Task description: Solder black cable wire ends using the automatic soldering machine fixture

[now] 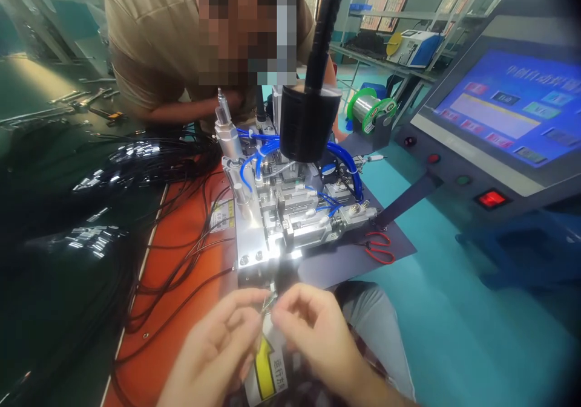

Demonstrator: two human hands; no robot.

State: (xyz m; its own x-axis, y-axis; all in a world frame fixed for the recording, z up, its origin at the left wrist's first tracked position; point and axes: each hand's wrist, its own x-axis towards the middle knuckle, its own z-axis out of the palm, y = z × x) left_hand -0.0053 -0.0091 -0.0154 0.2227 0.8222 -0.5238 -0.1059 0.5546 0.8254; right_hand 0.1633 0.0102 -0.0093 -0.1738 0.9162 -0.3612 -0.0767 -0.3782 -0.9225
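My left hand [213,349] and my right hand [313,334] are close together low in the view, both pinched on a thin wire end [267,303] held between the fingertips. They hover just in front of a metal fixture [290,213] with blue air hoses and small cylinders. A black extraction hose with a round hood [310,120] hangs over the fixture. Beneath my hands lies a label with a yellow arrow [265,371].
Another person in a beige shirt [154,32] leans over the far side of the fixture. Bundles of black cables [104,213] cover the left. Red scissors [379,247] lie on a dark mat. A control panel with a blue screen [508,107] stands right; a solder spool [372,109] behind.
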